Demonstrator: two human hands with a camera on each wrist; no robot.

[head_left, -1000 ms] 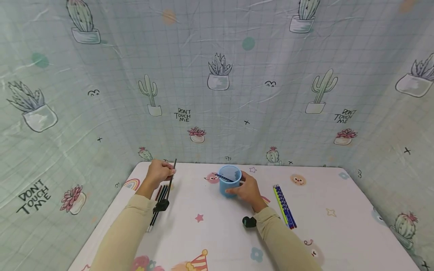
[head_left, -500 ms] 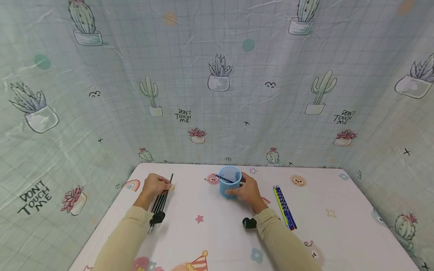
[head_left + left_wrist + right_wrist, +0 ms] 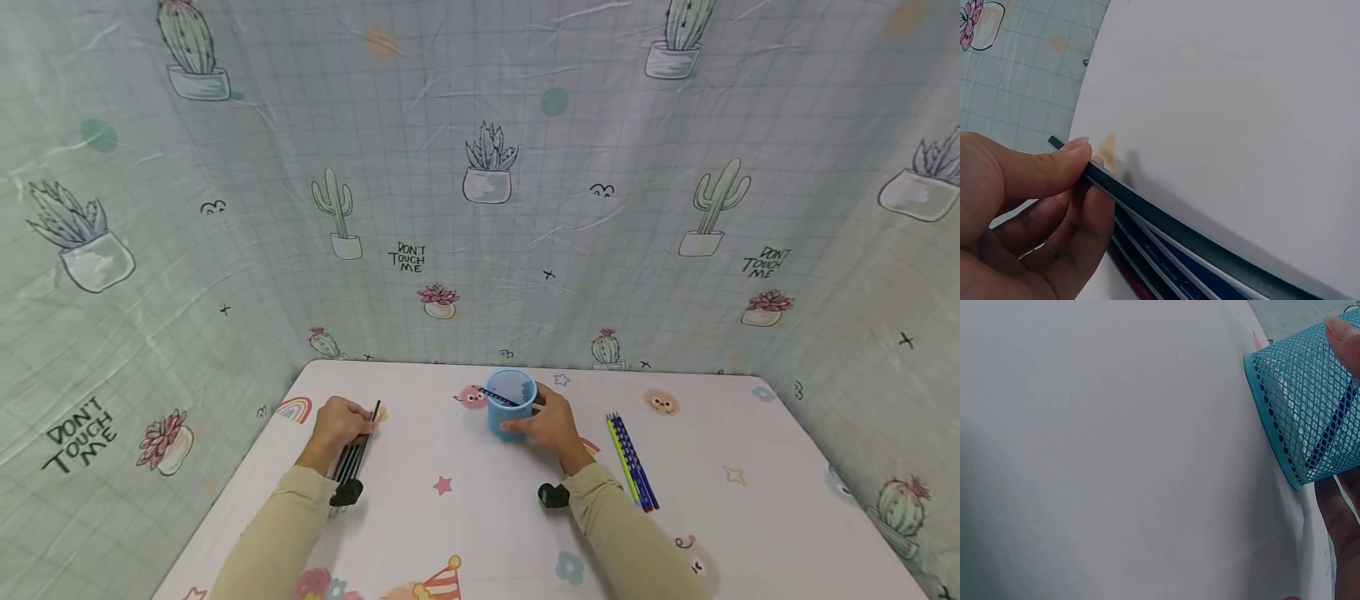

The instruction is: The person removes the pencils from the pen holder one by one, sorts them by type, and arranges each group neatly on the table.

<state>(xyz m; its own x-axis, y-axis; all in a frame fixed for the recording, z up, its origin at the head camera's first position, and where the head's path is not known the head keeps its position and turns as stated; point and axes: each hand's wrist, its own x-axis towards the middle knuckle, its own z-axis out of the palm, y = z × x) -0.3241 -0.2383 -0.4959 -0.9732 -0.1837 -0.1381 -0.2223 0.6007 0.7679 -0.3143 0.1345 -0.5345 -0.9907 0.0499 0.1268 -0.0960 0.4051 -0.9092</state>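
Observation:
My left hand (image 3: 337, 427) pinches a dark green pencil (image 3: 1154, 209) near one end, between thumb and fingers. Beside and under that pencil lie several other dark pencils (image 3: 1163, 265), blue, green and one red, roughly parallel on the table's left side. Part of this row is covered by the hand and the wrist camera. My right hand (image 3: 553, 427) holds a light blue mesh pencil cup (image 3: 501, 423) round its side, thumb in front. One dark blue dotted pencil (image 3: 500, 397) leans inside the cup; through the mesh it shows as a slanted blue line in the right wrist view.
Right of my right forearm lie a yellow-green pencil (image 3: 621, 454) and dark blue dotted pencils (image 3: 636, 458), side by side. The white table (image 3: 465, 533) has printed cartoon figures. A cactus-patterned cloth (image 3: 420, 192) hangs behind it and at both sides.
My left hand has lowered the green pencil from a raised, tilted position down and nearer to me, alongside the other dark pencils. The right hand and cup have stayed in place.

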